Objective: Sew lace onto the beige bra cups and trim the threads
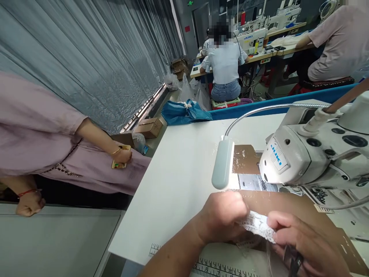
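Both hands are closed on a strip of white lace stretched between them: the left hand grips one end and the right hand pinches the other, low at the near edge of the desk. The sewing machine and its lamp stand just beyond the hands. The desk lies bare to the left up to its edge, where a person in pink stands.

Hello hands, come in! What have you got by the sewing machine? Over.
Both hands, left and right, pinch white lace. Lace sits before the sewing machine. Lamp hangs just above the left hand.
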Demonstrator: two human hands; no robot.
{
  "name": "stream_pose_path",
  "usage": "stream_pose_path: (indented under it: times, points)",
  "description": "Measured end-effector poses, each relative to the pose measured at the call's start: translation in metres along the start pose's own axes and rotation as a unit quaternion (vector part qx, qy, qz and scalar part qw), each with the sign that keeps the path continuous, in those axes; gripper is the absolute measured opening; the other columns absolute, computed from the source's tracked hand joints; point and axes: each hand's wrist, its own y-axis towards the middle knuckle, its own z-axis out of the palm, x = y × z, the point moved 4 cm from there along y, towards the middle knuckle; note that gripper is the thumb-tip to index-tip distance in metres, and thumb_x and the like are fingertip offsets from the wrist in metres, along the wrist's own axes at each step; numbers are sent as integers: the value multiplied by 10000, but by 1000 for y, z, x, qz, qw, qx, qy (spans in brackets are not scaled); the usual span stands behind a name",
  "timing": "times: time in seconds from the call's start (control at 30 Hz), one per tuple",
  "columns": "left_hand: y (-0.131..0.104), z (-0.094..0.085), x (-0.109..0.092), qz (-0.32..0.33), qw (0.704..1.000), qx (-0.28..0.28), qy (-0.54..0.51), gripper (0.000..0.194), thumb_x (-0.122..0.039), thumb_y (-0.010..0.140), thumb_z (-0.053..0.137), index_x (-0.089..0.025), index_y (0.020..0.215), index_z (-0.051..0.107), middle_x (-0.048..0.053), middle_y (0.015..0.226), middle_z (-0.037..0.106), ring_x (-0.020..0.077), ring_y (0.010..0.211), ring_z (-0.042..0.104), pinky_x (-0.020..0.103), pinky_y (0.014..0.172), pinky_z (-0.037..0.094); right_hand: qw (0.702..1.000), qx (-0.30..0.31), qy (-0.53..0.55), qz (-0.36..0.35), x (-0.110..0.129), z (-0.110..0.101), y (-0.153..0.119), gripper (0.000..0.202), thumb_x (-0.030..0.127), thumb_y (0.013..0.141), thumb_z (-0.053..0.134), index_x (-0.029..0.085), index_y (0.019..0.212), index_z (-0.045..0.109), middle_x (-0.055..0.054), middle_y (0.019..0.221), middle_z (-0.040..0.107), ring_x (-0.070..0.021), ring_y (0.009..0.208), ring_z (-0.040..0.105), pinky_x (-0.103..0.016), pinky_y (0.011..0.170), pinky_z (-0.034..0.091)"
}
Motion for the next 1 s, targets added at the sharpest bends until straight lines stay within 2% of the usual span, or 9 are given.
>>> stream_pose_path:
  times: [0.07, 0.13, 0.23, 0.37, 0.47, 0.6, 0.73, 0.93, 1.0]
  points:
    - [0, -5, 11, -90, 993, 18, -78, 95, -253, 790, 591, -193, 864, 588, 47, 875, 632, 178, 767, 549, 272, 662, 408, 999, -13, -9, 40, -2, -1, 10, 134, 307, 801, 592, 277, 682, 537, -3, 837, 712, -167, 621, 623, -275, 575, 477]
    - [-4, -9, 24, -187, 969, 58, -152, 80, -205, 767, 583, -184, 843, 596, 26, 856, 625, 165, 757, 554, 251, 661, 412, 988, -11, -25, 150, -11, -1, 18, 162, 382, 818, 584, 276, 713, 521, 2, 835, 705, -182, 647, 631, -275, 572, 485]
    - [-13, -20, 38, -289, 913, 57, -281, 96, -258, 786, 613, -164, 801, 607, 11, 813, 603, 150, 744, 552, 234, 657, 415, 963, 69, 79, 247, -20, 10, 24, 225, 500, 820, 584, 281, 871, 602, -19, 874, 702, -239, 800, 662, -309, 674, 530]
    - [-19, -26, 42, -307, 848, 43, -431, 220, -326, 749, 711, -142, 840, 630, 15, 837, 607, 150, 793, 562, 243, 720, 428, 905, 244, 283, 203, -18, 33, 24, 323, 545, 847, 579, 241, 934, 646, -37, 884, 699, -258, 873, 658, -342, 765, 538]
    - [-20, -22, 41, -308, 815, 63, -487, 287, -351, 719, 771, -137, 848, 632, 14, 823, 607, 140, 764, 562, 250, 727, 426, 915, 220, 262, 216, -25, 32, 25, 367, 577, 887, 529, 233, 933, 649, -37, 863, 685, -247, 852, 651, -329, 739, 532]
    - [-19, -18, 40, -289, 809, 91, -504, 334, -398, 718, 792, -134, 855, 640, 20, 829, 611, 146, 775, 564, 258, 746, 432, 970, 105, 93, 197, -32, 15, 31, 405, 620, 882, 495, 240, 856, 633, -40, 848, 672, -249, 822, 630, -308, 646, 487]
    - [-19, -21, 40, -257, 820, 123, -497, 324, -419, 743, 771, -136, 867, 673, 8, 819, 605, 132, 763, 551, 235, 717, 425, 981, 116, -13, 156, -31, 11, 34, 432, 619, 916, 427, 249, 722, 537, 7, 665, 525, -199, 656, 539, -305, 593, 422]
    - [-24, -20, 43, -257, 834, 179, -454, 396, -488, 697, 789, -141, 874, 715, 11, 801, 623, 136, 747, 554, 227, 676, 433, 987, 48, 37, 147, -27, 5, 35, 387, 574, 904, 492, 237, 727, 559, -17, 745, 569, -204, 729, 555, -298, 665, 455]
    - [-24, -18, 41, -250, 840, 183, -445, 386, -484, 718, 776, -142, 887, 717, 12, 795, 625, 133, 737, 554, 226, 666, 430, 977, 84, 107, 166, -25, 13, 32, 371, 599, 846, 564, 232, 857, 618, -39, 857, 624, -227, 803, 591, -302, 688, 482]
